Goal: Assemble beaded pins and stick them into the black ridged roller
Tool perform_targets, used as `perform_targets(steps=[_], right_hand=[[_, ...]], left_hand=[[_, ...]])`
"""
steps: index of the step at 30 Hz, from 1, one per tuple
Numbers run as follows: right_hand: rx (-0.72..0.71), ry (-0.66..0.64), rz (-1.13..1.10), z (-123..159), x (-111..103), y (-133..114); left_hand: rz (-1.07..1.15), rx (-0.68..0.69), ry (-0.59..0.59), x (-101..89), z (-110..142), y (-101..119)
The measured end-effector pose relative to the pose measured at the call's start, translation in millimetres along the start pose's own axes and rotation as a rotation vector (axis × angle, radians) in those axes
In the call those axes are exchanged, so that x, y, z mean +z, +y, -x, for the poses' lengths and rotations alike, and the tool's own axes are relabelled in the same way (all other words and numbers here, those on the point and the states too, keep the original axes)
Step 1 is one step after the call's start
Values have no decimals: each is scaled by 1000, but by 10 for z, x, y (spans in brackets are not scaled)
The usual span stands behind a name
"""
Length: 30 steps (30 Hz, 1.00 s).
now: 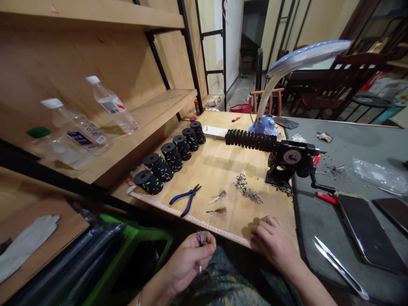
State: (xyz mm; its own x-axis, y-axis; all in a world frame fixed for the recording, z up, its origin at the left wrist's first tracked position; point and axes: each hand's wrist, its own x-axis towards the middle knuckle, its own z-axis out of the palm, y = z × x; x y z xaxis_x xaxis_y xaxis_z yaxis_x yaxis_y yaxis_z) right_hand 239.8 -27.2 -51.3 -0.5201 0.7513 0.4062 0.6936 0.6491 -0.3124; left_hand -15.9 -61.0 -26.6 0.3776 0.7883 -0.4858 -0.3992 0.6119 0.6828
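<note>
Head view: the left hand point(188, 263) pinches a spiky bundle point(201, 238) (greyish, blurred).

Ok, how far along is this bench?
Looks done: the row of black spools, wound and flecked with colour. In hand: the left hand pinches a small pin bundle; the right hand rests on the wooden bench. Left: the loose coloured pin heap, two more bundles, and the black coil on the hand-crank winder.
</note>
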Motion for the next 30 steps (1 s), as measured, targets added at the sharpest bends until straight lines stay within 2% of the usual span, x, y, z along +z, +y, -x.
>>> perform_targets(steps=[7,12,15,18,20,24,26,30], right_hand=[[7,48,65,-7,-26,86],[63,28,27,47,-65,148],[147,126,23,81,-198,115],[252,262,-66,66,-344,-130],[259,223,-217,18,-384,-378],[190,14,-532,-125,-267,-764],[214,-42,-637,-178,-155,-822],[328,-21,-641,-201,31,-760]], left_hand=[[-55,75,48,-5,8,58],[-328,222,189,48,-15,103],[-476,278,220,117,-2,169],[-592,274,185,223,40,251],[-656,284,148,302,79,302],[-761,337,92,406,139,359],[-793,360,94,411,140,361],[-805,348,93,353,61,361]])
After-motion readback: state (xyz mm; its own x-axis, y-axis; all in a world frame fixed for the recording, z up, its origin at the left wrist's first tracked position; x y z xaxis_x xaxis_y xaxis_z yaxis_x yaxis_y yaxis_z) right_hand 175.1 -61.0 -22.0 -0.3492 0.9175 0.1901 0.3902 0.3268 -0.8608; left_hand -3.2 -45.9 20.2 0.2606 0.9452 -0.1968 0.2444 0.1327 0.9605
